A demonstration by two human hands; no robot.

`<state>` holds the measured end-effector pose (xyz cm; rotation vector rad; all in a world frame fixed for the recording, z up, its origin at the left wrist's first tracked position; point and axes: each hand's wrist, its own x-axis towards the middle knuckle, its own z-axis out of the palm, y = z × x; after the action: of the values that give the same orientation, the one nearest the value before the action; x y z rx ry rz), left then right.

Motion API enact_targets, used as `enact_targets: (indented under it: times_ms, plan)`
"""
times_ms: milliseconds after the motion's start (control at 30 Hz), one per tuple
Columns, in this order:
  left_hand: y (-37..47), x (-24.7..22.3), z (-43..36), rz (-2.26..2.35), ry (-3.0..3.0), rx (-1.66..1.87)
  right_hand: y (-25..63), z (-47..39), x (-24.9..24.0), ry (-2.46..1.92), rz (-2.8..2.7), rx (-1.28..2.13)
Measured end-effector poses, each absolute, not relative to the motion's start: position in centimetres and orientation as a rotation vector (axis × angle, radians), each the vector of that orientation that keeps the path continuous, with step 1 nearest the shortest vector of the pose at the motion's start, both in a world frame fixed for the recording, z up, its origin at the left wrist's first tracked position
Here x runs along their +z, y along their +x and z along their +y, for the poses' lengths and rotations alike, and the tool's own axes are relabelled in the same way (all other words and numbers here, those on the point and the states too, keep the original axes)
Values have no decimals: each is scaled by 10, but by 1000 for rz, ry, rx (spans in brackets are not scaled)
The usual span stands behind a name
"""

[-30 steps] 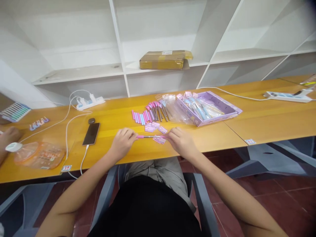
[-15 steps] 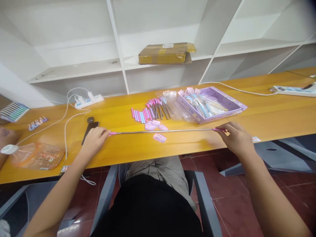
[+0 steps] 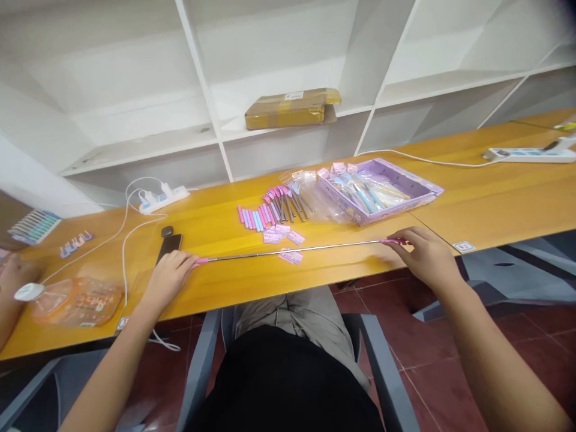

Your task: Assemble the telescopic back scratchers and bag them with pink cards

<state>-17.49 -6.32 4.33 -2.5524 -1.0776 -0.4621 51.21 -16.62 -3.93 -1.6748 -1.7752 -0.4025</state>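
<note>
A pink telescopic back scratcher [image 3: 288, 251] is stretched out long between my two hands, above the near part of the table. My left hand [image 3: 170, 275] is closed around its pink handle. My right hand [image 3: 425, 257] pinches the pink claw end, which the fingers partly cover. Beyond the rod, several more back scratcher heads on metal rods [image 3: 285, 203] lie fanned out. Beside them is a row of pink, purple and blue handle sleeves [image 3: 257, 217]. Small printed cards [image 3: 276, 233] are scattered in front, and one card [image 3: 291, 257] lies beneath the rod.
A purple box [image 3: 425, 197] with bagged items sits behind, plastic bags [image 3: 321, 198] beside it. At the left are a phone [image 3: 170, 245], an orange-tinted bottle [image 3: 78, 301], a power strip [image 3: 164, 199] with cables, and another person's hand [image 3: 9, 273]. A cardboard box [image 3: 288, 111] rests on the shelf.
The camera view has tilted a little, and the rod now slopes up toward the right. Both hands keep their hold on the back scratcher, which stays extended.
</note>
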Motion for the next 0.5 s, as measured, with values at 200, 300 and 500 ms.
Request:
enact_targets:
  times_ms: [200, 300, 500]
  plan:
    - [-171, 38, -50, -1038, -2633, -576, 501, -142, -25, -1762, -1734, -506]
    - [-115, 25, -43, -987, -2744, -627, 422, -112, 1, -1690, -1752, -589]
    - [-2, 14, -15, -1120, -2751, -665, 253, -38, 24, -1364, -2217, -510]
